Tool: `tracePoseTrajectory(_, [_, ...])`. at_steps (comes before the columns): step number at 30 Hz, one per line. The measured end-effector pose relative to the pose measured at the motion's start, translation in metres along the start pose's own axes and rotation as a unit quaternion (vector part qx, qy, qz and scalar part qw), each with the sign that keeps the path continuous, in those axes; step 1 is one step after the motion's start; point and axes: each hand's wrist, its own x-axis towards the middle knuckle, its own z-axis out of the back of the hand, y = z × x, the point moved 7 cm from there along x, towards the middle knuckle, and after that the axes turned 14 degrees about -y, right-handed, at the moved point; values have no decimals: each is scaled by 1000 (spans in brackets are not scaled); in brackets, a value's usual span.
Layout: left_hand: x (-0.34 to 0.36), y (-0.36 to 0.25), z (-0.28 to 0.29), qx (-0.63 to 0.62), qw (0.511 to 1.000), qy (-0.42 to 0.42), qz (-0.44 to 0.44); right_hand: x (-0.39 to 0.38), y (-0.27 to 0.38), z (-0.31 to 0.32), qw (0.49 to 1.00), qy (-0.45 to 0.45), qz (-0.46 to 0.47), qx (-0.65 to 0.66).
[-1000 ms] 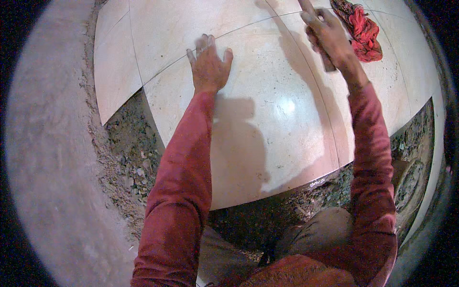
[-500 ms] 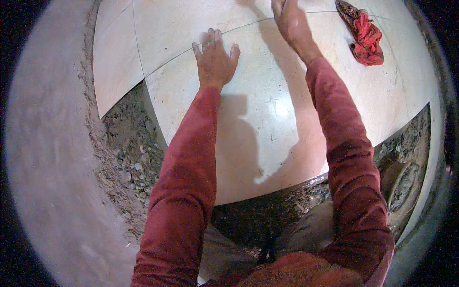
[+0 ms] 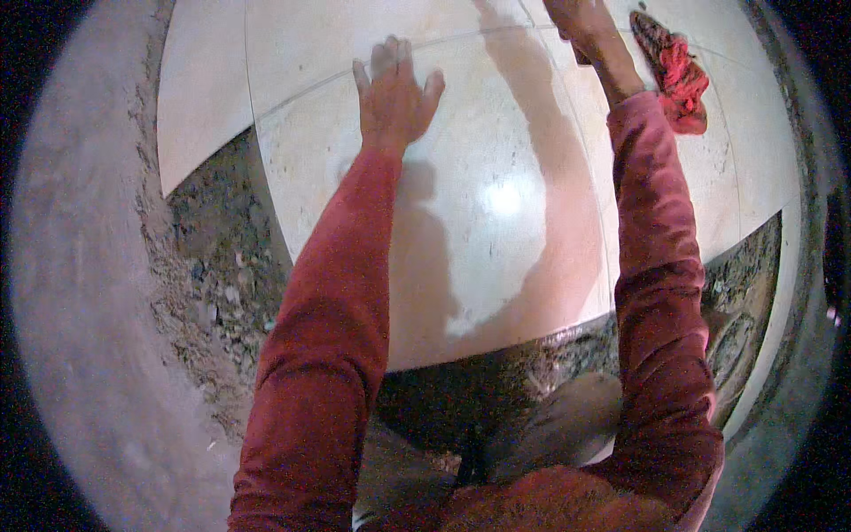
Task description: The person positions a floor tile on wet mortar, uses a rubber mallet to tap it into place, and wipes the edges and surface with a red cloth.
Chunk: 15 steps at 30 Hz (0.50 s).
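A large pale glossy floor tile (image 3: 496,266) lies in front of me on a rough mortar bed. My left hand (image 3: 394,93) rests flat on it near its far edge, fingers spread and touching the joint to the tile beyond. My right hand (image 3: 581,22) reaches to the top of the picture over the tile's far right corner. The frame edge cuts most of it off, so I cannot see whether it grips anything. Both arms wear red sleeves.
A crumpled red cloth (image 3: 674,71) lies on the laid tiles at the far right. Another pale tile (image 3: 199,97) lies at the far left. Bare grey mortar (image 3: 222,266) surrounds the near tile on the left and front. Rough concrete (image 3: 80,310) lies left of that. My knee (image 3: 567,426) is near the tile's front edge.
My left hand has slid forward to the tile's far edge. My right hand has moved left and farther away, up to the top of the picture.
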Motion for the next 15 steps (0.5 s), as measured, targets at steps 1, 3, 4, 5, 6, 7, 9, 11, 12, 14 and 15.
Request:
tracePoseTrajectory(1, [4, 0, 5, 2, 1000, -4, -1, -14, 14, 9, 997, -30, -72, -10])
tracePoseTrajectory(3, [16, -14, 0, -9, 1000, -14, 0, -35, -25, 1, 991, -66, -108, -32])
tracePoseTrajectory(4, [29, -50, -5, -52, 998, -26, -9, -44, -128, -10, 988, 46, -44, -143])
tracePoseTrajectory(5, [19, -37, -7, -46, 999, -15, 1, -41, -114, -24, 988, 80, -95, -97])
tracePoseTrajectory(6, [9, -15, -4, -22, 1000, -2, 9, -31, -70, -33, 981, 118, -146, -41])
tracePoseTrajectory(7, [-4, 8, 2, 5, 1000, 12, 21, -13, -7, -22, 964, 160, -212, 2])
tracePoseTrajectory(9, [3, -17, -1, -30, 999, 6, 12, 25, -1, 27, 997, -22, -49, -59])
tracePoseTrajectory(11, [11, -16, -3, -15, 1000, -3, 8, -22, -34, -17, 992, -45, -103, 63])
tracePoseTrajectory(12, [10, -16, -4, -20, 1000, 2, 11, -32, -48, -22, 984, -52, -129, 115])
tracePoseTrajectory(14, [15, -23, -6, -42, 999, 5, 11, -9, -85, -20, 984, 28, -123, 126])
tracePoseTrajectory(15, [17, -27, -9, -43, 999, -1, 3, 1, -108, -19, 981, 69, -124, 130])
